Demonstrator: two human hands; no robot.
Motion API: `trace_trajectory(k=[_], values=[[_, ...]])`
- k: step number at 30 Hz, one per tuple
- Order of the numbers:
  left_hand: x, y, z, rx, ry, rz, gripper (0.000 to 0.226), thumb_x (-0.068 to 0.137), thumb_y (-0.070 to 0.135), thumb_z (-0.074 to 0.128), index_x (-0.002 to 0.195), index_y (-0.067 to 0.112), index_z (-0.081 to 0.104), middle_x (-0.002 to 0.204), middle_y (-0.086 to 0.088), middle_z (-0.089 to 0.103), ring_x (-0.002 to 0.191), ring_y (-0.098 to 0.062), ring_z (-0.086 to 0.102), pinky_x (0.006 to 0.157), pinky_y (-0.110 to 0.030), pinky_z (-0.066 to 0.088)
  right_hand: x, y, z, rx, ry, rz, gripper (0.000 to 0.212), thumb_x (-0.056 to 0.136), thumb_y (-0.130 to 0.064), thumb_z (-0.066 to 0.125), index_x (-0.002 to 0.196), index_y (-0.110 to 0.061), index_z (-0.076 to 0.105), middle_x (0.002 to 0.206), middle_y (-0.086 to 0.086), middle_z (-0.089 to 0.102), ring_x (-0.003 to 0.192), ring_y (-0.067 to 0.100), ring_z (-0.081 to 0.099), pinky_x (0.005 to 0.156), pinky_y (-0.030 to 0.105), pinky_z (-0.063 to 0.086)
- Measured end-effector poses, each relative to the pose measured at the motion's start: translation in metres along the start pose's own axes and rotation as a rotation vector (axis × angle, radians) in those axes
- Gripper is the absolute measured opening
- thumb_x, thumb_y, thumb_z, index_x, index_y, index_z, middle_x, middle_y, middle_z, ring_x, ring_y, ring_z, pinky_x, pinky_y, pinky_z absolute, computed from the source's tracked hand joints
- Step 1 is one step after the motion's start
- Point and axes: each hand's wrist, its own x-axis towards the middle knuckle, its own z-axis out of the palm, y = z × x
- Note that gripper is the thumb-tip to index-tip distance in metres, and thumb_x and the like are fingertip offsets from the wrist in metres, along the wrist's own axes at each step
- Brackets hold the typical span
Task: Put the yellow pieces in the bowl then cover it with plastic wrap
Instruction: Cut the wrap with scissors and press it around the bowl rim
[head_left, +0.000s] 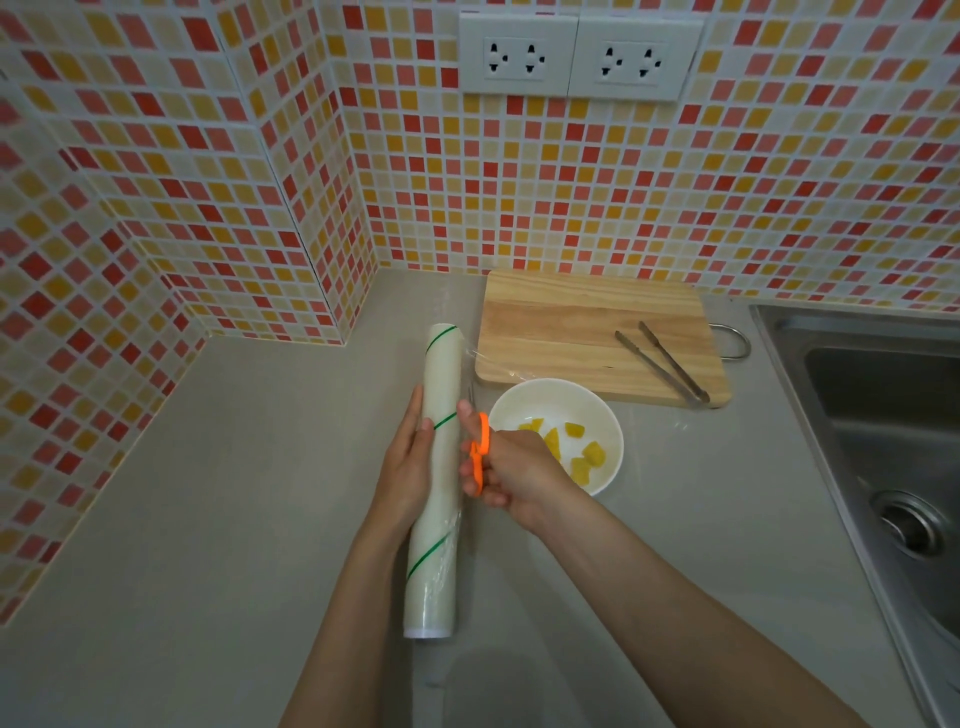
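A white bowl (561, 400) stands on the grey counter with several yellow pieces (584, 454) inside. A sheet of clear plastic wrap (670, 423) stretches from the roll across the bowl toward the right, faint and hard to trace. The long roll of plastic wrap (440, 467) with green stripes lies just left of the bowl. My left hand (408, 467) rests flat against the roll's left side, holding it. My right hand (511, 470) grips orange-handled scissors (480, 452) right beside the roll; the blades are thin and barely visible along the roll's edge.
A wooden cutting board (571, 327) lies behind the bowl with metal tongs (665, 364) on it. A steel sink (883, 426) sits at the right. Tiled walls enclose the back and left, with sockets (579, 54) above.
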Motion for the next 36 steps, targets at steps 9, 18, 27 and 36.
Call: trace_trajectory(k=[9, 18, 27, 36], values=[[0.002, 0.004, -0.007, 0.0, 0.018, 0.007, 0.046, 0.1, 0.022, 0.037, 0.145, 0.024, 0.029, 0.142, 0.018, 0.032, 0.13, 0.003, 0.033, 0.1, -0.004, 0.026, 0.022, -0.019, 0.009, 0.059, -0.031, 0.076, 0.052, 0.072, -0.06, 0.062, 0.071, -0.01, 0.049, 0.053, 0.007, 0.054, 0.039, 0.015, 0.049, 0.029, 0.015, 0.021], [-0.003, 0.012, -0.02, 0.025, 0.023, 0.024, 0.046, 0.1, 0.017, 0.035, 0.145, 0.021, 0.028, 0.144, 0.016, 0.031, 0.133, 0.002, 0.03, 0.099, -0.001, 0.025, 0.042, -0.035, 0.016, 0.057, -0.071, 0.087, 0.052, 0.072, -0.063, 0.06, 0.078, -0.012, 0.049, 0.055, 0.006, 0.051, 0.037, 0.013, 0.049, 0.029, 0.015, 0.019], [-0.007, 0.018, -0.033, -0.018, -0.014, 0.004, 0.046, 0.1, 0.021, 0.036, 0.142, 0.036, 0.028, 0.151, -0.001, 0.037, 0.135, -0.043, 0.034, 0.111, -0.061, 0.026, 0.055, -0.048, 0.021, 0.109, -0.116, 0.168, 0.054, 0.074, -0.064, 0.057, 0.069, -0.012, 0.047, 0.057, 0.002, 0.049, 0.031, 0.008, 0.047, 0.025, 0.015, 0.019], [-0.016, 0.021, -0.039, -0.128, -0.033, -0.053, 0.043, 0.098, 0.025, 0.038, 0.129, 0.054, 0.036, 0.147, -0.013, 0.043, 0.075, -0.027, 0.063, 0.057, -0.032, 0.055, 0.065, -0.059, 0.021, 0.19, -0.166, 0.231, 0.051, 0.075, -0.063, 0.056, 0.066, -0.014, 0.045, 0.057, -0.002, 0.044, 0.029, 0.002, 0.041, 0.024, 0.013, 0.015]])
